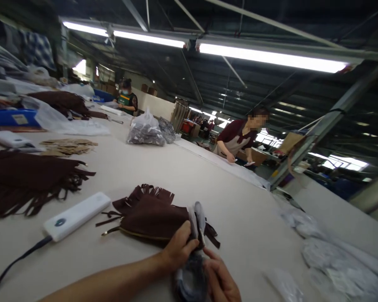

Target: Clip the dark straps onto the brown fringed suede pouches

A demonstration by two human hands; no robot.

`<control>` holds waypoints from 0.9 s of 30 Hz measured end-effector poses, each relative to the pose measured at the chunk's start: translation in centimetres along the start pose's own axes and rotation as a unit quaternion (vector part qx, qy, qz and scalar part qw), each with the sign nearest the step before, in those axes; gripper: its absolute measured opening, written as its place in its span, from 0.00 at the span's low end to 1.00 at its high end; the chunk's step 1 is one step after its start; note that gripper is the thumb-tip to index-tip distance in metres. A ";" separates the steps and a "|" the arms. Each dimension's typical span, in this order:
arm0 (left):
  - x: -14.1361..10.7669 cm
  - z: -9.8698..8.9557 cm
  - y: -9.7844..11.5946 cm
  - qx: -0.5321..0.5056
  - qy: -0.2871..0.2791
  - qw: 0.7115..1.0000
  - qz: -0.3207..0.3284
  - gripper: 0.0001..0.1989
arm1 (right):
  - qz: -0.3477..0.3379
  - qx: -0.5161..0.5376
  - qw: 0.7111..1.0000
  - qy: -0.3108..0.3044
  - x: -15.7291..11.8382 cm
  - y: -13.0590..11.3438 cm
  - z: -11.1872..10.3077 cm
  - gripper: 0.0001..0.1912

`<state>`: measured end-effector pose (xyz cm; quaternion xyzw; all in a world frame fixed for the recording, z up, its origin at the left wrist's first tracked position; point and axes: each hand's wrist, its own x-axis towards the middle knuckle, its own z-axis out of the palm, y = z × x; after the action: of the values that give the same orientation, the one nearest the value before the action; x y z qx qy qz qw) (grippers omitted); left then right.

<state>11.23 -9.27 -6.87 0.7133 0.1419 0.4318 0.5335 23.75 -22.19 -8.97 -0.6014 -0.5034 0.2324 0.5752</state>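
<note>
A dark brown fringed bag (157, 216) with a gold-coloured zip lies on the table in front of me. Over its near right edge, my left hand (179, 247) is closed around a looped, strap-like item (198, 218), pale at the top and dark and shiny below. It looks wrapped in thin plastic, but blur hides its exact kind. My right hand (220, 274) pinches the same item from the right, with its fingers bent. Part of the item is hidden behind my fingers.
A white corded device (77, 216) lies left of the bag, beside another brown fringed piece (28, 178). Tan strips (67, 147), a filled plastic bag (145, 132) and a blue tray (14, 118) are farther back. Crumpled plastic (330, 256) lies right. A co-worker (239, 136) stands across the table.
</note>
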 end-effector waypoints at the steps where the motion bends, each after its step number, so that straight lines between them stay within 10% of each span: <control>1: -0.1 -0.1 0.1 0.001 -0.013 1.000 0.017 0.05 | -0.038 -0.041 0.998 -0.018 0.5 -0.1 0.0 0.23; 9: -0.8 -0.3 1.1 0.103 -0.092 0.988 0.066 0.08 | -0.205 -0.222 0.940 -0.158 2.9 1.1 -1.1 0.14; 13: 0.0 -0.8 1.3 0.317 -0.031 0.941 0.113 0.07 | -0.195 -0.233 0.947 -0.101 2.6 1.6 -0.3 0.14; 18: 0.0 -8.4 1.1 0.452 0.069 0.889 0.021 0.14 | -0.205 -0.284 0.936 -0.045 2.6 2.1 -0.7 0.14; 22: -0.8 -15.7 1.3 0.578 0.166 0.794 -0.086 0.13 | -0.195 -0.298 0.935 0.005 3.0 3.3 -2.4 0.16; 25: -1.4 -15.7 2.3 0.597 0.160 0.786 0.007 0.26 | -0.192 -0.307 0.931 -0.038 3.1 3.7 -3.2 0.16; 27: -1.3 -13.3 2.8 0.565 0.051 0.818 0.094 0.28 | -0.190 -0.303 0.932 -0.053 3.0 3.6 -3.4 0.17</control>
<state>-0.45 -2.72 -4.18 0.8765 0.3204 0.3591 -0.0142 29.09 -20.49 -10.65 -0.6271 -0.6845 -0.0141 0.3715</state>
